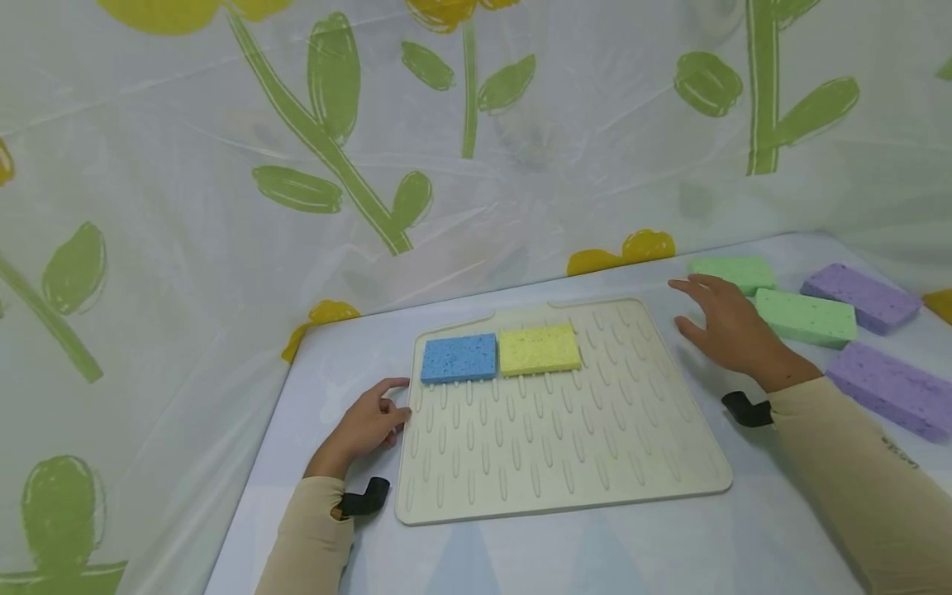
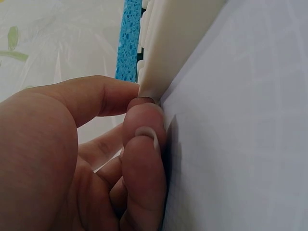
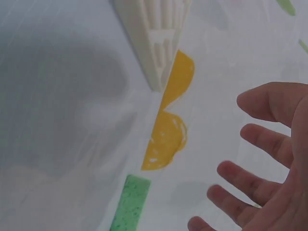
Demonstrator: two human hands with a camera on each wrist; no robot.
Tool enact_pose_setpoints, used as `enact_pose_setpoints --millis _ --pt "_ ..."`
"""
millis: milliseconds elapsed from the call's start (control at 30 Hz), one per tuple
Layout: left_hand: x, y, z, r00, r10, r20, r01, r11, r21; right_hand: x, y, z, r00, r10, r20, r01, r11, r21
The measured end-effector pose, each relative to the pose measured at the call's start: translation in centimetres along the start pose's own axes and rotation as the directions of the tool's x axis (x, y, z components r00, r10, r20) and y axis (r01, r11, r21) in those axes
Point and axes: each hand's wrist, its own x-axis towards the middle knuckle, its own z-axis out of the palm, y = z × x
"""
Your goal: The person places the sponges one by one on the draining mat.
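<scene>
Sponges (image 1: 459, 359) lie on and right of the mat (image 1: 535, 446)

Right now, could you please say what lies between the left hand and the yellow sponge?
The blue sponge, on the cream mat, lies between them in the head view.

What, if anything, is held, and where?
The left hand pinches the cream rectangular silicone-looking ridged mat by its left edge; the right hand holds nothing.

Head view now, and the right grip (image 1: 721, 330) masks part of the far green sponge (image 1: 736, 268), sleeve lettering (image 1: 899, 452) too tiny to read!
</scene>
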Motion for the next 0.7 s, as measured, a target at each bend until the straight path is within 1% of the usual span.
enact_pose_setpoints --millis 200,300,400,500,633,700 --pt "0.1 0.0 -0.1 1.0 -0.004 0.002 0.004 1.0 -0.006 0.2 1.5 -0.2 0.998 0.057 -0.029 -0.058 0.998 -0.034" --pt "0.1 0.0 0.0 1.0 -0.002 -0.004 0.002 1.0 -0.007 0.2 2.1 -0.3 0.995 0.1 -0.022 -0.1 0.995 -0.027" --pt "0.0 0.0 0.0 1.0 -0.003 -0.003 0.003 1.0 -0.005 0.1 2.6 -0.5 0.99 0.143 0.005 -0.143 0.99 -0.016" --pt "0.0 0.0 0.0 1.0 -0.01 0.0 0.01 1.0 0.001 -0.2 3.1 -0.6 0.985 0.169 0.015 -0.169 0.986 -0.01" --pt "-0.1 0.1 0.0 1.0 -0.02 0.0 0.02 1.0 0.007 -0.3 3.9 -0.7 0.981 0.192 -0.003 -0.192 0.981 -0.02" --pt "-0.2 0.2 0.0 1.0 -0.023 -0.001 0.023 1.0 0.007 -0.4 4.4 -0.8 0.976 0.216 -0.008 -0.216 0.976 -0.02"
